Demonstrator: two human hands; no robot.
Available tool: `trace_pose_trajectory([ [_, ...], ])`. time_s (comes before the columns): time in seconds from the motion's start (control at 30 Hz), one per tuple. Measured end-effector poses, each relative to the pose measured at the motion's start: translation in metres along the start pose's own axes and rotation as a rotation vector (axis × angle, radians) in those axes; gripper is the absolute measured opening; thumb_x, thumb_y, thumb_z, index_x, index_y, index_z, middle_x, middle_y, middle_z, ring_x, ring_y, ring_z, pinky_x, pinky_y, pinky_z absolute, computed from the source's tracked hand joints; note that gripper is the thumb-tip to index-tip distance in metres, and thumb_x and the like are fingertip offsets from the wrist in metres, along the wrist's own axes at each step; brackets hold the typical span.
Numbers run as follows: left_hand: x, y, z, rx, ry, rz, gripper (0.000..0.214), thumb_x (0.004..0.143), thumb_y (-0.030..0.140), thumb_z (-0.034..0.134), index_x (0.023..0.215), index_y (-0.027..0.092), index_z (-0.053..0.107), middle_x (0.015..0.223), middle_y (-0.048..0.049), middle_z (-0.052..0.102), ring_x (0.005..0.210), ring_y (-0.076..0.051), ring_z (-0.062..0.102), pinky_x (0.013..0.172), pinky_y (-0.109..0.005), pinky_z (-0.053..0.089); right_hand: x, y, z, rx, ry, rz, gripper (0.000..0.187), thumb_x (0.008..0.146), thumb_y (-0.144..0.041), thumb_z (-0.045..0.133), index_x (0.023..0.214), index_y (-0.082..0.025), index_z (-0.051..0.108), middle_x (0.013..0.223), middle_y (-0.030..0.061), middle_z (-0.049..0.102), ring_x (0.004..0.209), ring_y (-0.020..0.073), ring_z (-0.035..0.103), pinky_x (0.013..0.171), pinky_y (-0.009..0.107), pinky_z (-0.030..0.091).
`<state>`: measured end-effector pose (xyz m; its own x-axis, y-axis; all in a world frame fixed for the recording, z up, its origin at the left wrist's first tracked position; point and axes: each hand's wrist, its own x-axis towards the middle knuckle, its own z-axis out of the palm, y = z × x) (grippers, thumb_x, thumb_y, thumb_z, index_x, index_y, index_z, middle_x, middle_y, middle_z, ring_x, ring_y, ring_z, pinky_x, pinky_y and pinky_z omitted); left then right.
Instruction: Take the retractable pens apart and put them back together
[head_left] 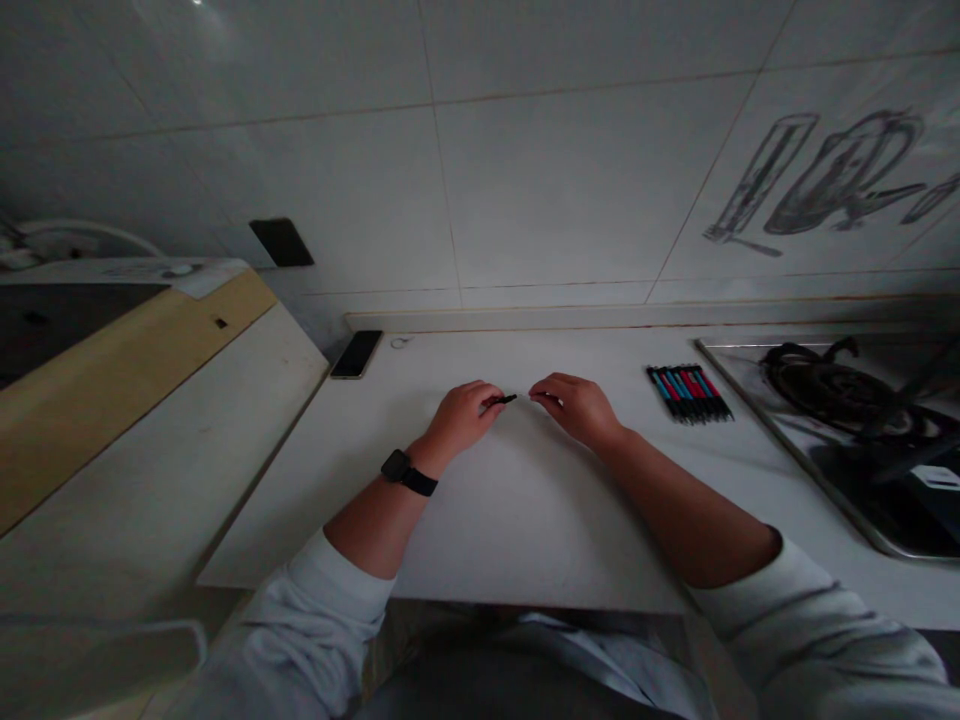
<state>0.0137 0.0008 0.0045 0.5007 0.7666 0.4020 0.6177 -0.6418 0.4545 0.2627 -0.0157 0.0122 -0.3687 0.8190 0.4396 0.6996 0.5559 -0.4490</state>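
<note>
My left hand (469, 413), with a black watch on its wrist, is closed in a pinch on a short black pen part (507, 400). The slim end of this part points right, toward my other hand. Across a small gap, my right hand (576, 405) has thumb and forefinger pressed together; something tiny and pale may be at the tips, too small to make out. Both hands are just above the white countertop (517, 510). To the right of them lies a row of several pens (688, 394), black with blue and red sections, side by side.
A phone (357, 355) lies at the back left, with a small ring-like item (400, 342) beside it. On the right is a gas stove (832, 400) with a metal rim. A tiled wall (555, 190) closes off the back; a white-and-tan cabinet (165, 430) stands left.
</note>
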Motion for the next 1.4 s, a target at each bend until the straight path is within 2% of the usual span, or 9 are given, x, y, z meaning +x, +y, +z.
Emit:
trace_pose_trajectory([
  [0.3, 0.0, 0.003, -0.002, -0.011, -0.003, 0.008, 0.009, 0.095, 0.023, 0.066, 0.101, 0.021, 0.073, 0.097, -0.0044, 0.072, 0.092, -0.019, 0.066, 0.086, -0.033, 0.052, 0.0, 0.002, 0.002, 0.004, -0.021, 0.007, 0.026, 0.1, -0.034, 0.055, 0.102, -0.026, 0.08, 0.101, 0.0071, 0.078, 0.089, 0.0223, 0.07, 0.083, 0.032, 0.05],
  [0.6, 0.0, 0.005, -0.003, -0.039, -0.014, 0.042, 0.009, 0.094, 0.023, 0.069, 0.102, 0.022, 0.074, 0.097, -0.0043, 0.07, 0.094, -0.019, 0.065, 0.086, -0.032, 0.052, -0.002, 0.006, 0.01, -0.043, -0.031, -0.01, 0.026, 0.099, -0.032, 0.061, 0.119, -0.026, 0.076, 0.106, 0.0079, 0.079, 0.091, 0.0238, 0.071, 0.087, 0.035, 0.051],
  [0.83, 0.0, 0.008, -0.001, -0.065, -0.01, 0.075, 0.009, 0.093, 0.02, 0.07, 0.1, 0.021, 0.074, 0.096, -0.004, 0.071, 0.092, -0.018, 0.066, 0.085, -0.031, 0.053, -0.002, 0.007, 0.019, -0.013, -0.003, -0.205, 0.028, 0.099, -0.029, 0.061, 0.124, -0.023, 0.071, 0.111, 0.0109, 0.076, 0.098, 0.0252, 0.069, 0.091, 0.04, 0.055],
  [1.0, -0.001, 0.007, 0.002, -0.085, -0.015, 0.093, 0.009, 0.091, 0.017, 0.071, 0.099, 0.02, 0.075, 0.096, -0.0044, 0.072, 0.092, -0.018, 0.067, 0.085, -0.031, 0.053, -0.002, -0.01, 0.023, 0.125, 0.057, -0.279, 0.033, 0.098, -0.028, 0.061, 0.13, -0.025, 0.066, 0.12, 0.0122, 0.07, 0.111, 0.0276, 0.065, 0.1, 0.047, 0.053],
  [1.1, -0.001, 0.005, 0.001, -0.086, -0.02, 0.089, 0.007, 0.092, 0.019, 0.071, 0.098, 0.02, 0.075, 0.095, -0.0046, 0.071, 0.09, -0.018, 0.067, 0.083, -0.031, 0.053, -0.001, -0.018, 0.02, 0.327, 0.063, -0.225, 0.04, 0.097, -0.036, 0.063, 0.136, -0.027, 0.061, 0.128, 0.0116, 0.066, 0.119, 0.0267, 0.062, 0.101, 0.046, 0.053],
  [1.2, -0.001, 0.002, 0.0, -0.07, -0.015, 0.062, 0.008, 0.094, 0.02, 0.069, 0.099, 0.02, 0.075, 0.094, -0.0039, 0.071, 0.088, -0.018, 0.066, 0.082, -0.031, 0.052, 0.001, -0.011, 0.009, 0.45, 0.126, -0.079, 0.038, 0.1, -0.043, 0.057, 0.134, -0.027, 0.061, 0.131, 0.0099, 0.066, 0.123, 0.0253, 0.061, 0.102, 0.044, 0.052],
  [1.27, -0.001, 0.001, -0.001, -0.055, -0.003, 0.043, 0.009, 0.095, 0.021, 0.067, 0.1, 0.02, 0.075, 0.094, -0.0039, 0.07, 0.088, -0.018, 0.066, 0.082, -0.031, 0.052, 0.003, 0.002, -0.001, 0.397, 0.21, 0.053, 0.035, 0.101, -0.045, 0.053, 0.128, -0.025, 0.065, 0.12, 0.0085, 0.072, 0.116, 0.025, 0.065, 0.101, 0.043, 0.051],
  [1.33, -0.001, -0.001, -0.001, -0.043, 0.016, 0.024, 0.011, 0.097, 0.023, 0.065, 0.101, 0.02, 0.075, 0.095, -0.0044, 0.071, 0.09, -0.018, 0.066, 0.083, -0.032, 0.052, 0.004, 0.017, -0.012, 0.239, 0.259, 0.181, 0.032, 0.099, -0.044, 0.055, 0.118, -0.023, 0.07, 0.104, 0.0075, 0.075, 0.098, 0.0237, 0.069, 0.09, 0.039, 0.053],
  [1.4, -0.001, -0.003, 0.0, -0.034, 0.036, 0.006, 0.013, 0.098, 0.024, 0.063, 0.104, 0.02, 0.074, 0.097, -0.0047, 0.071, 0.092, -0.018, 0.066, 0.085, -0.032, 0.052, 0.003, 0.03, -0.021, 0.082, 0.159, 0.222, 0.026, 0.096, -0.041, 0.059, 0.106, -0.022, 0.074, 0.095, 0.0063, 0.076, 0.082, 0.0211, 0.068, 0.079, 0.034, 0.052],
])
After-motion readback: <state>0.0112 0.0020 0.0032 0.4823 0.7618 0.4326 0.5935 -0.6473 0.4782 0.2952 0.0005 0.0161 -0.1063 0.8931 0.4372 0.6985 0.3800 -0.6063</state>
